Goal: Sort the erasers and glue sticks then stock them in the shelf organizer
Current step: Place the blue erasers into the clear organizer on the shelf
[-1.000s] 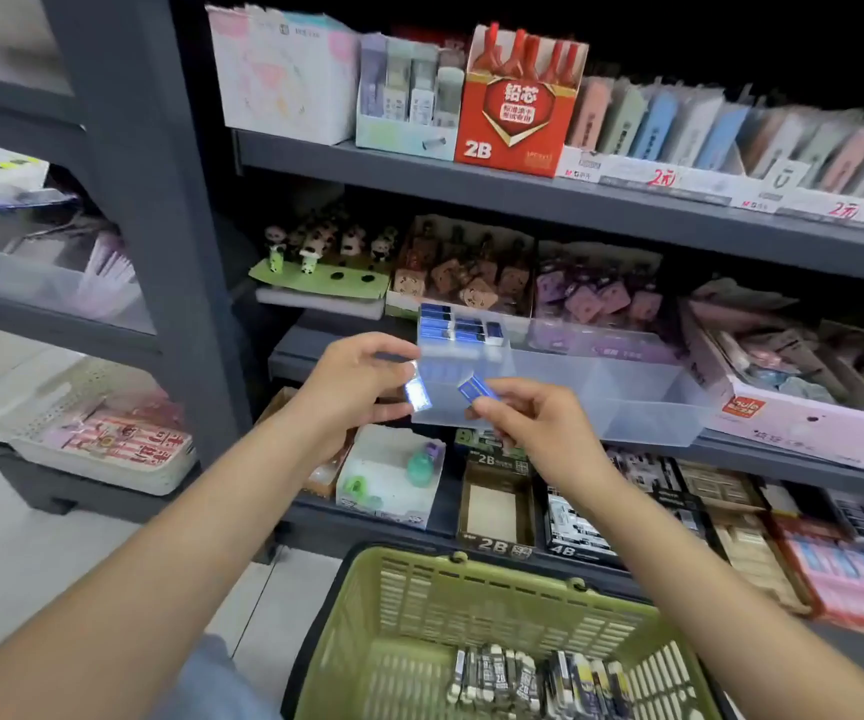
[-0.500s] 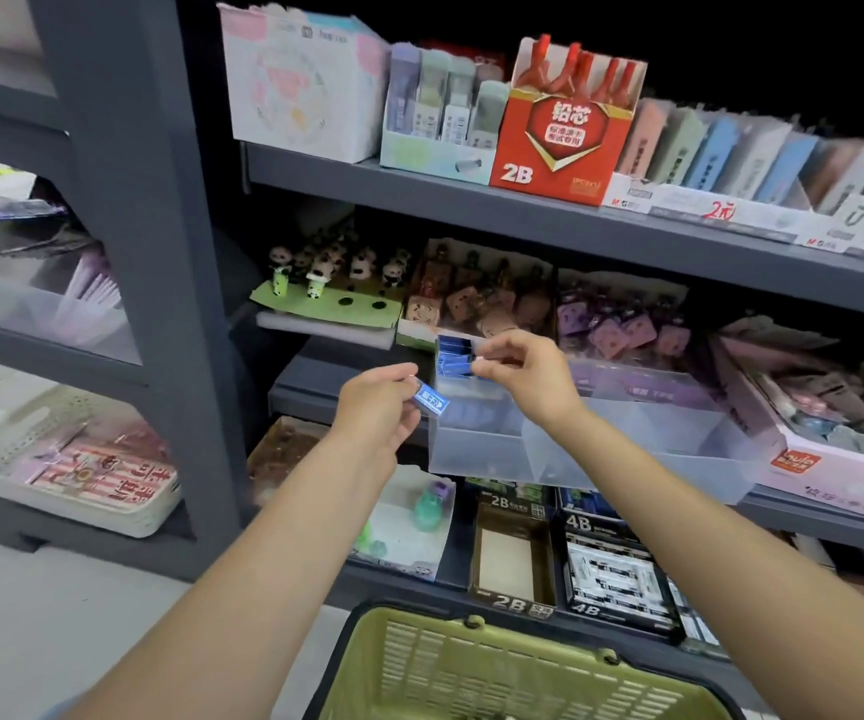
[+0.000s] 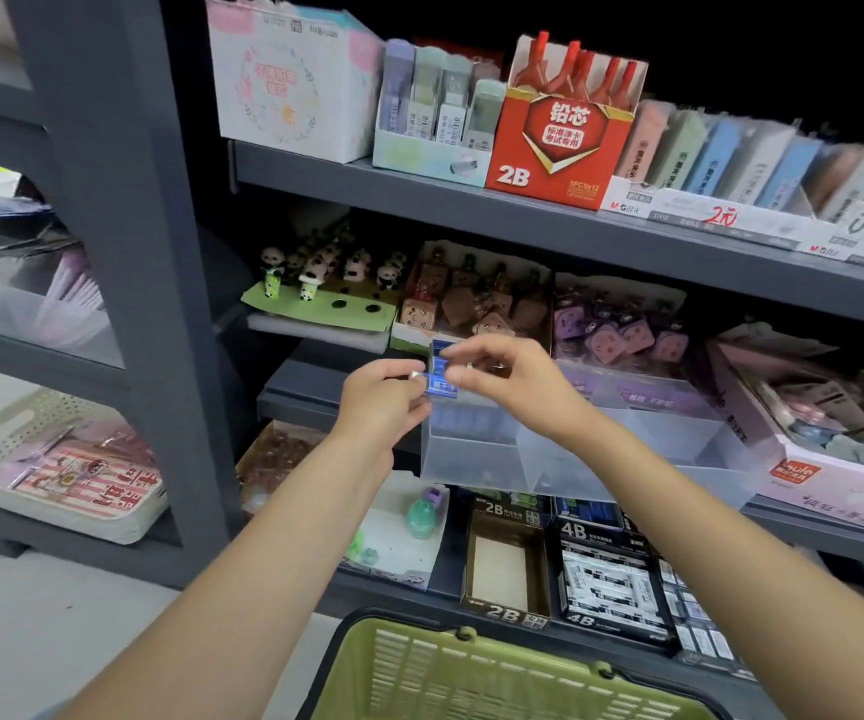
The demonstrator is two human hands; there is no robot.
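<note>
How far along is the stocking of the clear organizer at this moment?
Partly done: blue erasers already stand in the clear organizer's leftmost compartment. In hand: the left hand pinches a blue eraser at the organizer's edge, and the right hand reaches to it. Left: the compartments to the right look empty, and no glue sticks are identifiable. The green basket's contents are out of view.

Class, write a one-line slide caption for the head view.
Both hands, left and right, pinch a blue eraser above the clear organizer on the shelf.
</note>
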